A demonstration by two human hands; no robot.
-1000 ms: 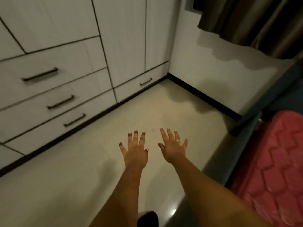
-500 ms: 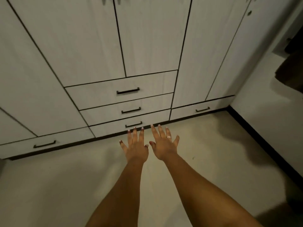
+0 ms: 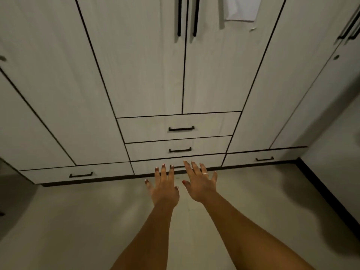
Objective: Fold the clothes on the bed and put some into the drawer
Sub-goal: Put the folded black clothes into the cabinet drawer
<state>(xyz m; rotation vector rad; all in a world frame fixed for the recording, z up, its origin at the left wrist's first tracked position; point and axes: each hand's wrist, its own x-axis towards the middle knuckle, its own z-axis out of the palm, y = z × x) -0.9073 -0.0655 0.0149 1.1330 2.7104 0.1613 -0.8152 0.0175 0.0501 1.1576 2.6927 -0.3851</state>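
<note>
I face a pale wardrobe with a stack of three closed drawers in its middle: the top drawer point(image 3: 144, 129), the middle drawer point(image 3: 210, 147) and the bottom drawer point(image 3: 144, 167). My left hand point(image 3: 164, 189) and my right hand point(image 3: 199, 184) are stretched out side by side over the floor, palms down, fingers straight and spread, holding nothing. Their fingertips overlap the bottom drawer's front in the view. No clothes and no bed are in sight.
Tall closed wardrobe doors point(image 3: 148, 65) rise above the drawers, with a white paper point(image 3: 241, 8) hanging on one. Low drawers sit at the left point(image 3: 58, 173) and right point(image 3: 243, 159). A white wall with a dark skirting point(image 3: 319, 190) runs along the right. Beige floor point(image 3: 78, 221) lies below.
The view has swung left from the bed corner to face the wardrobe squarely and come closer to it. Both hands stay outstretched and empty.
</note>
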